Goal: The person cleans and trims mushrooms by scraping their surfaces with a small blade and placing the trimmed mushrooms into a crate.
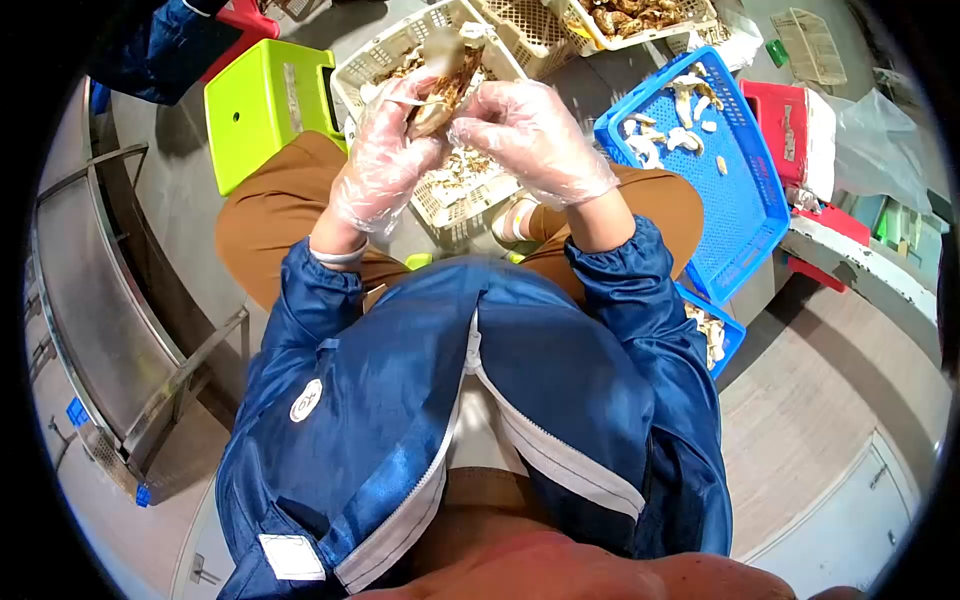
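Both hands wear clear plastic gloves and are raised over a cream perforated basket [452,215] between the knees. My left hand [385,150] is closed round a brown and whitish mushroom-like piece [432,115]. Just to the right, my right hand [530,135] has its fingers curled together beside that piece; what they pinch, if anything, is hidden. More brown and pale bits lie in the basket below. At the right, a blue perforated tray [735,215] holds several whitish pieces [685,138].
A lime green stool [262,110] stands at the left of the basket. Further cream baskets [535,30] are at the top, one with brown pieces. A red stool [778,130] is beyond the blue tray. A metal frame [110,300] is at far left. Another person's dark blue sleeve [160,45] shows top left.
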